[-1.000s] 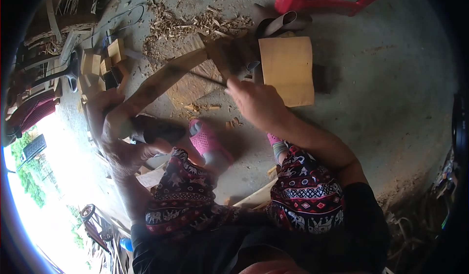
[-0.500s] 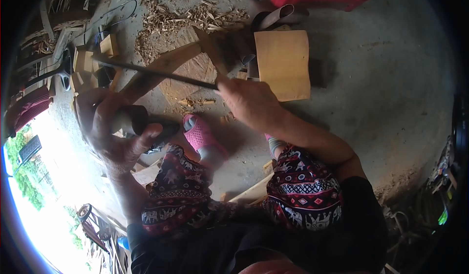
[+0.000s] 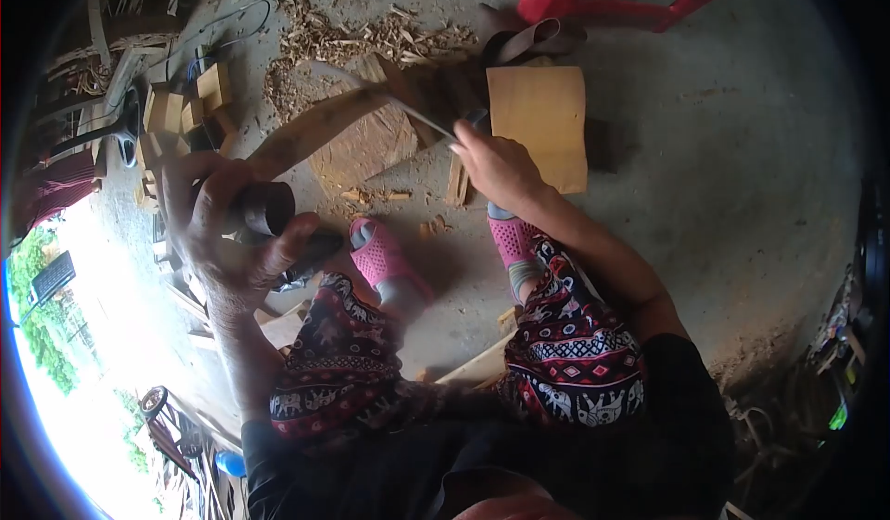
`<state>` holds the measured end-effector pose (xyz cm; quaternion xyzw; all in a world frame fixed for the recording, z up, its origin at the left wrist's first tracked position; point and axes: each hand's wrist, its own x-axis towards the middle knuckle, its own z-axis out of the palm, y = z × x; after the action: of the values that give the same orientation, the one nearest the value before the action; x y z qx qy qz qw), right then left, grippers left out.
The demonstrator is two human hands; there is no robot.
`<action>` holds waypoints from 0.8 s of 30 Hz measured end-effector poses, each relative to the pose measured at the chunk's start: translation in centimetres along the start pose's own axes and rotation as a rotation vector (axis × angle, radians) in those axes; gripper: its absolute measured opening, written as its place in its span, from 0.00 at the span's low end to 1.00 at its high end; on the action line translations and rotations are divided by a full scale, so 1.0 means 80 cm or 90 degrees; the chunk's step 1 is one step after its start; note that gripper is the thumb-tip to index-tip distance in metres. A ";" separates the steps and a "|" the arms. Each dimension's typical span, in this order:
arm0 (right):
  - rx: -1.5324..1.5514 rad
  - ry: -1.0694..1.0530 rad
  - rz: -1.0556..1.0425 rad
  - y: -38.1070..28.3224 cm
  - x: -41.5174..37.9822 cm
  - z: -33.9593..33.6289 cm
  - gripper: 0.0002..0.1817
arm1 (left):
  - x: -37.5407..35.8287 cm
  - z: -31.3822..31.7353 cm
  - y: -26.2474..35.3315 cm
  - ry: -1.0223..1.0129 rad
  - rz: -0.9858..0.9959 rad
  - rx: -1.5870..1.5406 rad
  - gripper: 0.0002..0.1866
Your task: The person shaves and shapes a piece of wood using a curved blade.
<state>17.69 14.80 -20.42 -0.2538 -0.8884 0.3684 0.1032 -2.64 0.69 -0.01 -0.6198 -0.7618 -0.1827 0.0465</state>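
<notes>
In my left hand (image 3: 218,233) a short dark brown cylindrical piece (image 3: 269,208) is gripped between curled fingers and thumb, its rounded end facing right. My right hand (image 3: 501,170) is closed around one end of a long thin dark rod (image 3: 408,110), which reaches up and left and looks bent and blurred by motion. What kind of tool the rod is I cannot make out. Below the rod, a wooden plank (image 3: 320,131) runs from near my left hand towards a wood block (image 3: 366,154) on the floor. The rod and the brown piece are apart.
Wood shavings (image 3: 362,38) cover the floor beyond the block. A flat yellowish board (image 3: 538,129) lies right of my right hand, with a brown curled strip (image 3: 533,40) above it. Cut wood blocks (image 3: 167,112) lie at left. A red plastic stool (image 3: 593,6) stands at top right.
My right hand has moved right and slightly up, drawing the rod away from the left hand's side. My left hand still holds the brown piece, turned slightly and shifted a little right.
</notes>
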 end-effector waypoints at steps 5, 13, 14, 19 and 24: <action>0.046 0.008 0.027 -0.040 -0.019 -0.022 0.09 | -0.007 0.007 0.003 0.038 0.042 -0.021 0.30; 0.055 0.033 -0.042 -0.021 0.002 0.007 0.10 | -0.008 0.004 -0.013 0.048 -0.001 -0.032 0.30; 0.069 0.032 -0.052 -0.023 0.001 0.006 0.10 | -0.009 0.004 -0.013 0.048 0.004 -0.032 0.30; 0.039 0.038 -0.047 -0.036 -0.009 -0.010 0.09 | -0.012 0.007 -0.002 0.052 0.007 -0.032 0.28; 0.038 0.066 -0.047 -0.014 0.006 0.013 0.09 | -0.003 -0.001 -0.016 0.022 0.005 -0.016 0.30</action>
<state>16.45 13.80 -20.39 -0.2361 -0.8794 0.3767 0.1702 -3.86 0.22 -0.30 -0.6204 -0.7558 -0.2027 0.0526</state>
